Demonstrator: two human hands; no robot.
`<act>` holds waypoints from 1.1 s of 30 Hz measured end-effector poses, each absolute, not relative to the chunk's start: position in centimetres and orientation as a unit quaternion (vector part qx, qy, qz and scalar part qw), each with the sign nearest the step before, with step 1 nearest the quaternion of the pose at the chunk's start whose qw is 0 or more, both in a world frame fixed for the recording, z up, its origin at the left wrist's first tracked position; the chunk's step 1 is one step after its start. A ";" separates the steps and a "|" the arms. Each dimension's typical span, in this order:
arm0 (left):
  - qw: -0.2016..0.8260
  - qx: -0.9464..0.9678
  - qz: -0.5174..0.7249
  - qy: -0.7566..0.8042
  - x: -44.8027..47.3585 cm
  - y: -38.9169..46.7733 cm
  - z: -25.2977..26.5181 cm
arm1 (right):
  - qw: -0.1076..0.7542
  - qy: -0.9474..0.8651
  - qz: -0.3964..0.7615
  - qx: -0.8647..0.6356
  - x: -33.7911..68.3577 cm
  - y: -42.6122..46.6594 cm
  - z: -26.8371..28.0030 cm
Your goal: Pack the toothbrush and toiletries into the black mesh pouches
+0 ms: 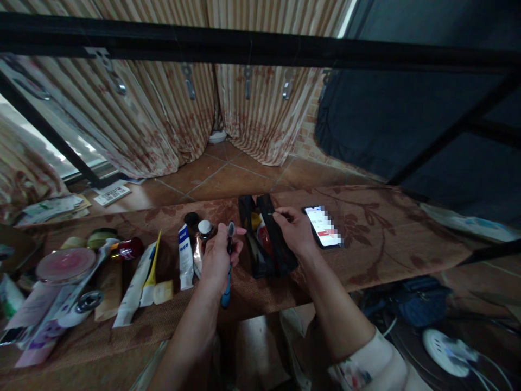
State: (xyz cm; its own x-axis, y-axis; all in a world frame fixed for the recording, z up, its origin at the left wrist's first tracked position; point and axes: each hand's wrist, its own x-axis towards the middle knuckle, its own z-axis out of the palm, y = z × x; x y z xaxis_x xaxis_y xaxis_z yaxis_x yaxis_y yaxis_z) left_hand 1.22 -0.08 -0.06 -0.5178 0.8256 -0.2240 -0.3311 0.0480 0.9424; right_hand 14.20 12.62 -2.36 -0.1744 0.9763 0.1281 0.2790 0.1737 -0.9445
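My left hand (217,252) is closed around a slim tool (226,288) with a blue handle and a dark shaft. A small rounded, shiny end sticks up past the fingers; its exact kind I cannot make out. To its right lies an open black pouch (280,247) with see-through sides, and red and yellow items show inside. My right hand (291,228) pinches the pouch's far right edge. Just left of my left hand are a white-capped bottle (205,228), a blue and white tube (186,260) and a dark round lid (190,219).
A lit phone (323,227) lies right of the pouch on the brown patterned cloth (378,233). Tubes, a pink-lidded round container (66,265) and a yellow brush (152,271) crowd the left side. A black metal bar (260,51) crosses above. A power strip (445,352) sits lower right.
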 end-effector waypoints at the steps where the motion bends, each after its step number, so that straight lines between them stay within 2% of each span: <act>1: 0.441 0.215 0.655 0.574 1.2 -0.1 -0.1 | 0.419 -0.642 0.418 -0.487 14.2 12.6 -2.3; 19: 0.415 0.228 0.660 0.583 1.5 -0.2 -0.3 | 0.422 -0.651 0.409 -0.481 14.2 12.2 -1.9; 33: 0.465 0.211 0.666 0.545 1.8 -0.1 -0.7 | 0.416 -0.644 0.430 -0.477 14.3 12.7 -2.9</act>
